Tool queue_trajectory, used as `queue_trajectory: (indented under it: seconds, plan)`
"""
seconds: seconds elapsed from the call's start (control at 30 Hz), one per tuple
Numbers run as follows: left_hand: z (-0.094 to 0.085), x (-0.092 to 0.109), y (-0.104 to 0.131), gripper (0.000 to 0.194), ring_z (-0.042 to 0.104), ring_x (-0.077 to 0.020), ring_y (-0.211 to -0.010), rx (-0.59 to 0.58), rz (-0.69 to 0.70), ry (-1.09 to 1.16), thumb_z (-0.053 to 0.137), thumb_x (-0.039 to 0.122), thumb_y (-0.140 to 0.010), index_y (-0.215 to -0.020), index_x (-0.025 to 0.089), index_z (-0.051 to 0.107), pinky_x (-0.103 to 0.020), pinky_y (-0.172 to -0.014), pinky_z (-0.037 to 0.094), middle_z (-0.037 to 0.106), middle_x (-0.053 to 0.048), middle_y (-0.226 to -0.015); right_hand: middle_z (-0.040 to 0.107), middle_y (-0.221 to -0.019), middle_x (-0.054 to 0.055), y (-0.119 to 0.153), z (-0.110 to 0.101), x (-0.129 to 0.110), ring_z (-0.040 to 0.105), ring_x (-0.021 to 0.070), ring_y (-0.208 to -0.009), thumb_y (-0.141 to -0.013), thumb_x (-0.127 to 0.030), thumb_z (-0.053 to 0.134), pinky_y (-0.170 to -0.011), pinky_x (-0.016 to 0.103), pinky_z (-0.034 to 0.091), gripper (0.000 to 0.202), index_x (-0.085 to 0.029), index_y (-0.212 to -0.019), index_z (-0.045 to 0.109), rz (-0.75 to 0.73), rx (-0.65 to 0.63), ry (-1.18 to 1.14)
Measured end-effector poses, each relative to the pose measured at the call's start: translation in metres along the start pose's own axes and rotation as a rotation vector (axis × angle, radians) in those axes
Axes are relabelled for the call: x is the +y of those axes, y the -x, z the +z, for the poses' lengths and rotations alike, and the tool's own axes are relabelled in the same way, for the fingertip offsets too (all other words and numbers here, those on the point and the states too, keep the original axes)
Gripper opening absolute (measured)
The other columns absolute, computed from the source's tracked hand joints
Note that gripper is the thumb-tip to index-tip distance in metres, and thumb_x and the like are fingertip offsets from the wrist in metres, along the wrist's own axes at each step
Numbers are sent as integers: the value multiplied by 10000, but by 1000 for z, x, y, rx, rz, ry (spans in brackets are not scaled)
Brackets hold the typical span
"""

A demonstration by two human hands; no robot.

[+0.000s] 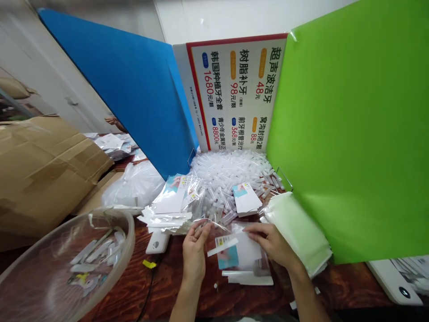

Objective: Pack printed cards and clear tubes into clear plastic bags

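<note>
My left hand (195, 246) is closed, fingertips together at the edge of clear plastic film; what it pinches is too small to make out. My right hand (271, 243) is closed on the top edge of a clear plastic bag (264, 267) lying over a white and blue card (228, 257). White strips (248, 279) show below the card. Beyond the hands is a heap of small clear tubes with white caps (231, 170). A stack of cards (247, 199) lies on the heap's near side, and bagged cards (172, 201) are piled left of it.
Blue (124, 85), printed (234, 94) and green (355, 134) panels stand around the heap. Clear bags (298, 228) are stacked at right. A plastic bin (129, 241) and cardboard box (47, 174) are at left. Part of another person's hand (115, 122) shows behind the blue panel.
</note>
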State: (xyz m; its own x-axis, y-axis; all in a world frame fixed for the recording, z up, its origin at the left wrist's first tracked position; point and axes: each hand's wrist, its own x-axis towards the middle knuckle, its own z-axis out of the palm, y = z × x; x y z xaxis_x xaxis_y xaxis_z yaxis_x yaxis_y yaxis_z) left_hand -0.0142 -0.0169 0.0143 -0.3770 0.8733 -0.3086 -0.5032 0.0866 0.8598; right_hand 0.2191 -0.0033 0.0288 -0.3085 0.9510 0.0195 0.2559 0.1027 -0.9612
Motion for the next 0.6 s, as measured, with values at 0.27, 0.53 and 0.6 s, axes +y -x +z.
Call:
queue_trajectory:
  seconds: [0.27, 0.53, 0.6]
  plan:
    - [13, -10, 18, 486, 739, -215, -732, -73, -23, -164, 876, 408, -638, -1002, 150, 684, -279, -631, 579, 787, -76, -877, 611, -630, -28, -10, 21, 16, 504, 132, -479, -918, -459, 587, -496, 255, 419, 325, -217, -1111, 686, 70, 158, -299]
    - [20, 13, 15, 451, 722, -250, -751, -97, 88, -391, 863, 479, -614, -884, 150, 715, -311, -675, 565, 775, -106, -822, 607, -734, -21, -20, 56, 1, 572, 163, -632, -911, -395, 596, -610, 277, 487, 412, -256, -1296, 545, 29, 87, -517]
    - [9, 39, 2, 476, 715, -243, -733, -12, 204, -436, 803, 540, -676, -959, 171, 699, -307, -659, 556, 769, -90, -824, 643, -898, 16, -25, 51, -2, 598, 168, -736, -927, -359, 579, -686, 284, 499, 356, -258, -1269, 575, -39, 121, -352]
